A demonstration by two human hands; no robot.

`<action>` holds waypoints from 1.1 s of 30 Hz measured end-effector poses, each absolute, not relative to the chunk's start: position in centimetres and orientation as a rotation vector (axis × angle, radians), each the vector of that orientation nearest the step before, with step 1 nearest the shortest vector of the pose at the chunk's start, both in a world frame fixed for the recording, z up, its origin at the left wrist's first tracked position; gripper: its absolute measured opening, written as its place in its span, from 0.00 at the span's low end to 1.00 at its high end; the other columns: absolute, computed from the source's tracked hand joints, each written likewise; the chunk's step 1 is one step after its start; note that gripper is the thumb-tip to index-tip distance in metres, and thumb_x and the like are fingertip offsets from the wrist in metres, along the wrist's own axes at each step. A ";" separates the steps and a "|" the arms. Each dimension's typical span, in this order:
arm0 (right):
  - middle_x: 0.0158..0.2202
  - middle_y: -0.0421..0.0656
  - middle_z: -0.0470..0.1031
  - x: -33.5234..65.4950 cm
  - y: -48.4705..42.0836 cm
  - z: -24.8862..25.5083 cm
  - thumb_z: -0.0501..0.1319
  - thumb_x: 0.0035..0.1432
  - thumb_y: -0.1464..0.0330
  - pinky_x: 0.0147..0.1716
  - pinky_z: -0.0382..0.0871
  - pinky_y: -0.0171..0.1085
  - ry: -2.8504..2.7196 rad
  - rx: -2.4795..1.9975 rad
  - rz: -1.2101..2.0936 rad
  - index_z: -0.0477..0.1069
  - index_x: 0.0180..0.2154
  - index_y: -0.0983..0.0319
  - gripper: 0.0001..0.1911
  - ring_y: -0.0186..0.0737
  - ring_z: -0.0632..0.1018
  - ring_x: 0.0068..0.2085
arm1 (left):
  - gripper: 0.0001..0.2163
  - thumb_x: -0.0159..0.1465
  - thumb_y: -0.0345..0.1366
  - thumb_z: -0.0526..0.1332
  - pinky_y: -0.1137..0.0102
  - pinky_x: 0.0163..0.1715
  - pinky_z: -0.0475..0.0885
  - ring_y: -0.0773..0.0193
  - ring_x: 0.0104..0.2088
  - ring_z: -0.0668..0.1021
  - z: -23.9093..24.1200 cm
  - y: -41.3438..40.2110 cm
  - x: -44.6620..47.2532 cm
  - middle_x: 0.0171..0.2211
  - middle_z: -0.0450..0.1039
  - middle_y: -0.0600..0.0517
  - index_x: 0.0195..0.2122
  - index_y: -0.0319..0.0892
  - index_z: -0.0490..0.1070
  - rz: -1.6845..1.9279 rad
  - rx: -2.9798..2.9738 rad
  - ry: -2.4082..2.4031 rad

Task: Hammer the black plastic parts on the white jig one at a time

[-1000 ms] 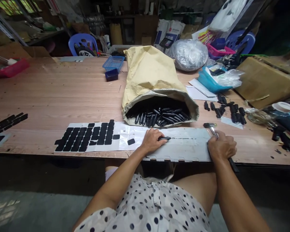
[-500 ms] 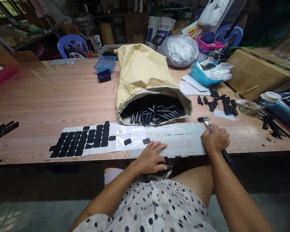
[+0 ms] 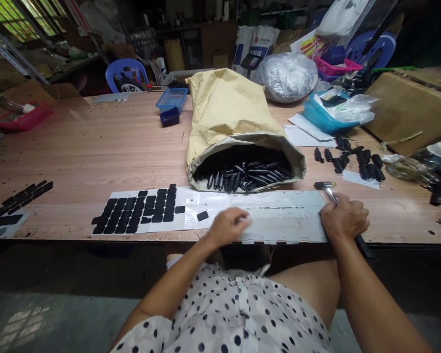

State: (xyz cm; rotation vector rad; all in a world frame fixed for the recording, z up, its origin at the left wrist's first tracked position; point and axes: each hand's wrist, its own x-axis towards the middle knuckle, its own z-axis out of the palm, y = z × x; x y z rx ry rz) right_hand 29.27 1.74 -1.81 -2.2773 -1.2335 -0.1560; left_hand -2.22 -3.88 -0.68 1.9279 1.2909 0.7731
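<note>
My right hand (image 3: 344,218) is wrapped around a small hammer (image 3: 330,193); its head rests near the right end of the grey board (image 3: 286,223). My left hand (image 3: 228,226) hovers at the board's left part, fingers curled in and fingertips blurred. What they hold, if anything, is hidden. Left of it, a single black rounded square (image 3: 203,215) lies on a white sheet (image 3: 191,198). Further left on the same strip are several rows of black squares (image 3: 127,208). Behind the board lies a tan sack (image 3: 228,103), its mouth facing me, with many black pointed parts (image 3: 242,176) inside.
Black parts (image 3: 367,164) are scattered at the right near a cardboard box (image 3: 407,110) and a blue basin (image 3: 327,115). Small blue baskets (image 3: 172,100) stand left of the sack. A red tray (image 3: 25,117) is at the far left. The table edge runs just before me.
The view has turned slightly left. My left hand has moved from the board's front edge up and left, its fingers curling; the second loose black square is now out of sight. The right hand keeps the hammer.
</note>
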 end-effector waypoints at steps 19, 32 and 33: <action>0.44 0.55 0.71 29.1 2.1 -2.2 0.55 0.59 0.72 0.41 0.61 0.47 -1.271 -2.341 -0.133 0.78 0.53 0.63 0.23 0.53 0.69 0.45 | 0.03 0.64 0.38 0.66 0.67 0.38 0.73 0.61 0.36 0.77 1.0 -0.8 -3.9 0.38 0.75 0.52 0.37 0.46 0.76 0.712 1.994 1.722; 0.45 0.54 0.71 29.1 2.2 -2.7 0.56 0.61 0.71 0.38 0.57 0.43 -1.289 -2.380 -0.212 0.78 0.53 0.61 0.21 0.53 0.69 0.46 | 0.05 0.61 0.33 0.69 0.61 0.47 0.73 0.56 0.42 0.76 -2.5 -0.6 -0.3 0.37 0.75 0.51 0.38 0.45 0.78 0.728 2.131 1.467; 0.45 0.54 0.71 29.1 2.2 -2.7 0.56 0.61 0.71 0.37 0.57 0.43 -1.288 -2.382 -0.210 0.78 0.53 0.61 0.21 0.53 0.69 0.46 | 0.05 0.61 0.33 0.70 0.61 0.47 0.73 0.56 0.42 0.76 -2.5 -0.6 -0.3 0.37 0.75 0.52 0.38 0.45 0.78 0.732 2.118 1.462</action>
